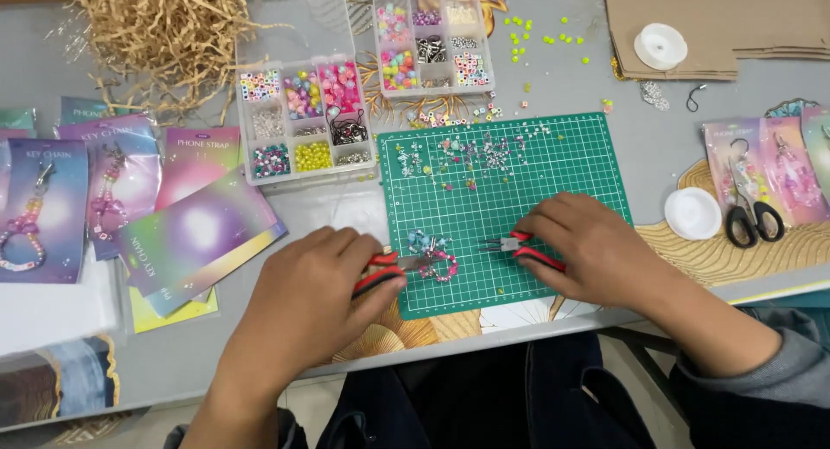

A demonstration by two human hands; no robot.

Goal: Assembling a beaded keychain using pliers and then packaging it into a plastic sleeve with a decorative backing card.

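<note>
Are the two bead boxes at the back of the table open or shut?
Both look open: the left bead box and the right bead box show their compartments of coloured beads plainly, though I cannot make out either lid for certain.

- The pliers (380,272) in the left hand (316,298) have glossy red-and-black plastic grips and dull metal jaws.
- The pliers (523,248) under the right hand (579,250) look the same.
- The cutting mat (553,172) is matt green, smooth, rubbery.
- At 12 o'clock, the bead boxes (303,121) are clear hard plastic.
- At 9 o'clock, the card packets (194,233) are glossy.
- At 11 o'clock, the shredded filler (156,34) is rough straw-coloured paper.
- At 3 o'clock, the scissors (752,216) have black plastic handles.
</note>
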